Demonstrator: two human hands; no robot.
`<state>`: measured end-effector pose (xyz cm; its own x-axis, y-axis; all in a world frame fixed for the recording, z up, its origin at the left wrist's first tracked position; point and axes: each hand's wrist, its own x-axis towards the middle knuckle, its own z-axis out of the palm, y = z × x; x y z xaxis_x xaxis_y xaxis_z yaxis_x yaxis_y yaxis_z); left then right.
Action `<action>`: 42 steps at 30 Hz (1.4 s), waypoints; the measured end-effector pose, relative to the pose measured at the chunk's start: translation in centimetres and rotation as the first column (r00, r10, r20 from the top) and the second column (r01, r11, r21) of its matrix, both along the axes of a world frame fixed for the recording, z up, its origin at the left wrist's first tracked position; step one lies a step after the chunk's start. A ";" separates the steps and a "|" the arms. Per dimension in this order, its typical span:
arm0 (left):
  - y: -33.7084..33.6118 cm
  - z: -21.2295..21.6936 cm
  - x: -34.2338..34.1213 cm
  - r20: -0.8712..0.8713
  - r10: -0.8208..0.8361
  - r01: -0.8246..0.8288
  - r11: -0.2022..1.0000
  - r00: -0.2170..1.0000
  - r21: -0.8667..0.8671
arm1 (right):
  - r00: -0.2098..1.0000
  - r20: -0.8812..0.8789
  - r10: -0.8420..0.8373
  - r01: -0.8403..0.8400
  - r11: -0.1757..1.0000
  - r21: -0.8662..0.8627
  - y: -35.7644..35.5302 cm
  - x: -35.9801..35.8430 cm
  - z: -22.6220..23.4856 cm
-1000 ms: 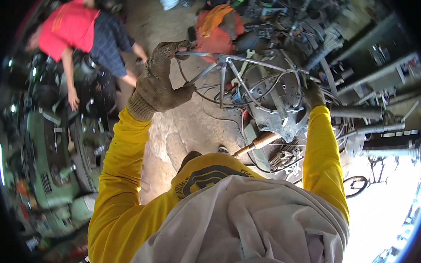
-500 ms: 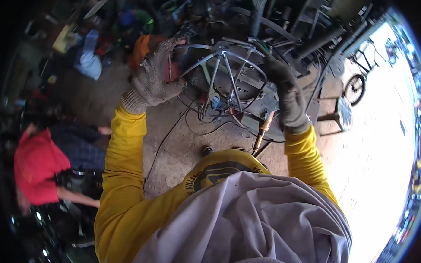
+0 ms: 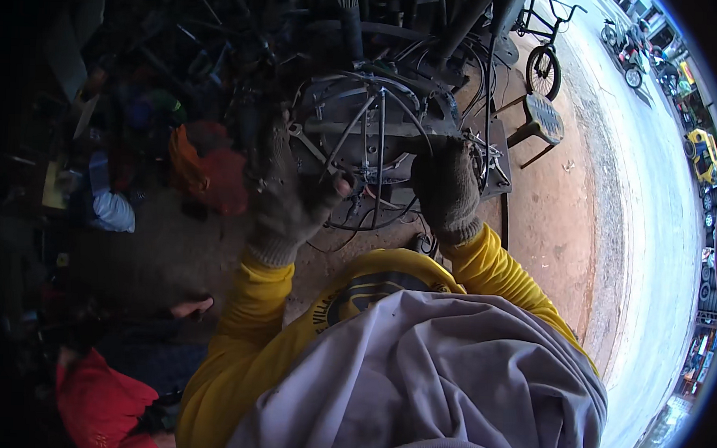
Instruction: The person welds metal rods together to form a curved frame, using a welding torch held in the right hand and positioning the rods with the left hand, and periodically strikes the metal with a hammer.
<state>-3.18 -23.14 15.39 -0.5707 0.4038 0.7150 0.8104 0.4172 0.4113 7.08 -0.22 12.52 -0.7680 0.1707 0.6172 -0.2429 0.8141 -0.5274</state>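
The left hand (image 3: 290,202), in a grey-brown knitted glove, has its grip spread open: the thumb stands well apart from the fingers, which point up along the left side of a round frame of bent metal rods (image 3: 376,90). The fingers lie in deep shadow, so whether they touch the rim cannot be told. The right hand (image 3: 448,189), gloved alike, has its fingers bent at the frame's right side, overlapping the rods there; whether this grip is closed on a rod is hidden behind the back of the hand. The frame is between the two hands, its struts fanning down from a hub near the top, above a cluttered metal bench (image 3: 499,162). A wrench (image 3: 310,150) shows just beside the left thumb, behind the rods. Compared with half a second ago, the right hand has come inward from beyond the frame's right edge, and the left has shifted toward the middle of the view and lower, so the hands are nearer each other. The view has swung toward the street: the bicycle (image 3: 544,68) and the stool (image 3: 542,120) now sit higher and farther left in it, while the person in a red shirt (image 3: 103,401) appears lower.
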 end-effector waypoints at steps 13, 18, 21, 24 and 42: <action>8.5 -1.4 0.8 -0.065 0.150 -0.159 0.975 0.986 -0.158 | 0.962 -0.153 0.225 -0.270 0.720 -0.639 5.0 -5.1 -5.4; 8.0 -0.7 -2.5 -0.433 0.154 -0.356 0.827 0.888 -0.436 | 0.977 -0.117 0.178 -0.205 0.632 -0.747 17.6 -11.1 0.1; 8.4 -0.6 -2.7 -0.197 0.167 -0.237 0.878 0.966 -0.416 | 0.878 0.221 -0.425 0.474 0.698 -0.537 29.7 -19.6 -1.6; 13.1 2.4 -1.6 0.317 0.089 -0.048 0.989 0.944 -0.137 | 0.897 0.146 -0.418 0.440 0.802 -0.404 44.1 -26.5 -5.7; 11.9 3.1 -5.2 -0.087 -0.139 0.102 0.934 0.986 -0.342 | 0.966 -0.128 0.226 -0.250 0.672 -0.697 37.9 -19.9 8.3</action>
